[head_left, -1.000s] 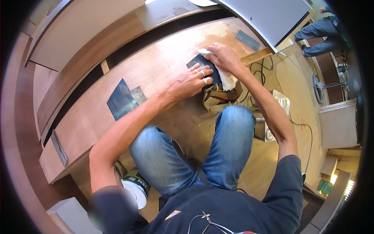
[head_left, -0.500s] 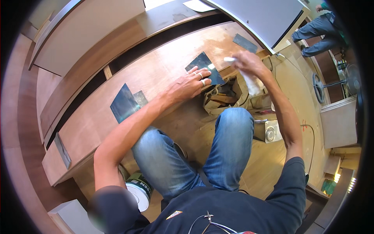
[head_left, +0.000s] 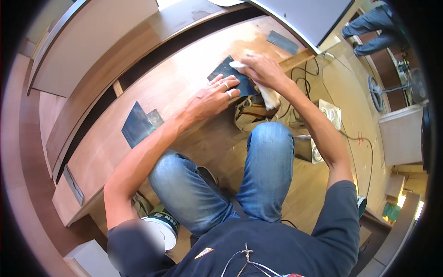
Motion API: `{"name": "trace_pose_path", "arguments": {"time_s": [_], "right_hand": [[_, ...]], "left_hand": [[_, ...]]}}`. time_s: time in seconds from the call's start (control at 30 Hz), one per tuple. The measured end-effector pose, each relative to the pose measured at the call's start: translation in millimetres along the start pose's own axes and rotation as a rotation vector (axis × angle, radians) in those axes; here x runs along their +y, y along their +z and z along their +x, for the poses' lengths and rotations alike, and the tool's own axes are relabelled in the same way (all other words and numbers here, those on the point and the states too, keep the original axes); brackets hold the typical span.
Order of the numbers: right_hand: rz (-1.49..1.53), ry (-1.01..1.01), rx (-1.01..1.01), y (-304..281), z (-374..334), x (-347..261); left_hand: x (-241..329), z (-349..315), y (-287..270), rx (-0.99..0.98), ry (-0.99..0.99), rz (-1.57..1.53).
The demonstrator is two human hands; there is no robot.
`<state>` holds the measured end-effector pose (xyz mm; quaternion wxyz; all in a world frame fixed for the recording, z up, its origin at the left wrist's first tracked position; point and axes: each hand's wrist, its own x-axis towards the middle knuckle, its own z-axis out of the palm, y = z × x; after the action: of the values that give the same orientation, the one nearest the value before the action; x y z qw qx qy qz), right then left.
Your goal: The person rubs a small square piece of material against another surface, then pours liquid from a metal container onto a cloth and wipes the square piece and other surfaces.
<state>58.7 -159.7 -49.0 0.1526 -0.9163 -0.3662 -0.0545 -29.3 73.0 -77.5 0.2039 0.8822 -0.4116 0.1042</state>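
Note:
My left hand (head_left: 210,99) lies with its fingers spread on a dark, glossy rectangular sheet (head_left: 224,69), pressing it against the wooden panel (head_left: 180,69). Rings show on its fingers. My right hand (head_left: 264,73) is closed around a white cloth (head_left: 269,97), and one end of the cloth rests on the sheet's upper right part. The other end hangs down over the panel's edge. Further left on the panel are another dark sheet (head_left: 136,125) and a small grey piece (head_left: 155,118). A grey-blue strip (head_left: 282,42) lies to the far right.
An open tool bag (head_left: 244,121) sits below the panel's edge. Metal cans (head_left: 306,148) and a cable (head_left: 369,161) are on the floor at right. A paint bucket (head_left: 165,231) stands by my left leg. Another person (head_left: 376,34) stands at the far right, near a fan (head_left: 416,87).
My right hand has moved left and down with the cloth, from above the bag onto the dark sheet. My left hand stays on the sheet. The whole view has shifted slightly.

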Motion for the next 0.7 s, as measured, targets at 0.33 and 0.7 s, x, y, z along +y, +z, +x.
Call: {"name": "trace_pose_path", "arguments": {"time_s": [0.33,0.7], "right_hand": [[0.019,0.198,-0.177,-62.5,-41.4,30.0],[-0.057,0.113,-0.061,4.0,9.1,-15.6]], "left_hand": [[-8.0,6.3,-3.2,0.057,-0.109,-0.114],[-1.6,-1.3,-0.5,0.051,-0.118,-0.018]]}}
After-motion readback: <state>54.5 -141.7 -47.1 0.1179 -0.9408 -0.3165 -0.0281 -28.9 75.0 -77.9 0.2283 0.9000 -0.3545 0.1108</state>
